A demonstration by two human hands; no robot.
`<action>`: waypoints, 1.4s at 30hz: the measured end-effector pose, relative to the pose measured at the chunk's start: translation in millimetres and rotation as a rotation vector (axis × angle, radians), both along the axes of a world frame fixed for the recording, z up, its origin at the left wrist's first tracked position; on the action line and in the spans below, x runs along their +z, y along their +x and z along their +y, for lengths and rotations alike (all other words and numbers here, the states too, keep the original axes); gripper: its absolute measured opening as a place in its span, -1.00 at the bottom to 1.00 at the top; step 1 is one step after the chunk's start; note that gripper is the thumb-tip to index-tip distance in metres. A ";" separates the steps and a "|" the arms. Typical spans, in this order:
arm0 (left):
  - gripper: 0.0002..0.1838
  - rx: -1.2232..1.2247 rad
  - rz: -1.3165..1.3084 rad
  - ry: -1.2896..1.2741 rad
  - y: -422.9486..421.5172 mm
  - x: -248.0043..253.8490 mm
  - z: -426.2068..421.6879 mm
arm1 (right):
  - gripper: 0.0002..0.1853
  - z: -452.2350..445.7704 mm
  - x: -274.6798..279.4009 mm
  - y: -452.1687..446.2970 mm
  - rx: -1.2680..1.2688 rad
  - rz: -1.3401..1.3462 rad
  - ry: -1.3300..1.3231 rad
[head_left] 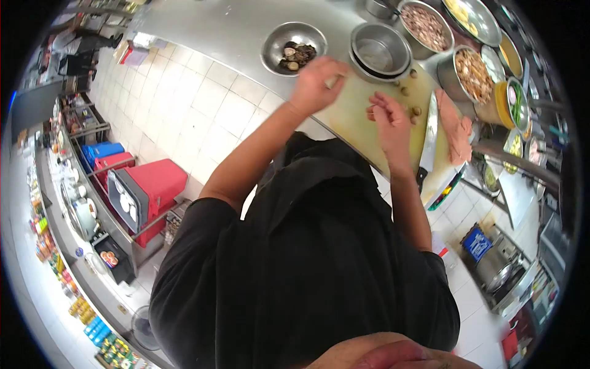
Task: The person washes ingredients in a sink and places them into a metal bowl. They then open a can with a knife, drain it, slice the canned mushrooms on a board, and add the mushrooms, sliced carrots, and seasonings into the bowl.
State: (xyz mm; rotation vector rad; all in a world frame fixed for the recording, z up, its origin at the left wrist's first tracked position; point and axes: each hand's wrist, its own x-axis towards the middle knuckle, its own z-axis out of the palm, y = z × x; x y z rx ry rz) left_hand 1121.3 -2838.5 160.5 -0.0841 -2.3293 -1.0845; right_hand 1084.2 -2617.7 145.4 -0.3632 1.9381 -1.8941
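My left hand [318, 84] is curled over the left edge of the cutting board [350, 111], near a steel bowl [271, 56] of dark pieces and mushrooms [291, 55]. A small pale piece shows between its fingers. Above the board's middle is my right hand [391, 117], fingers bent, with a small brownish piece at the fingertips. Several small round brown pieces [416, 111] lie on the board beside it. Right of them rests a large knife [429, 132], and a pink cloth [455, 129] lies at the board's right edge. Stacked empty steel bowls [381, 50] stand behind.
Pots of chopped pink food [424, 27] and brown pieces [474, 74] stand at the back right, with a bowl of green vegetables [515, 104] beyond. A steel counter [215, 24] extends left. Red bins [153, 187] stand on the tiled floor at left.
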 end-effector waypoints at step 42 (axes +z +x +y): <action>-0.78 1.686 0.619 1.479 637.1 -79.9 -337.3 | -0.86 -698.6 -72.2 452.0 1.795 -0.170 0.276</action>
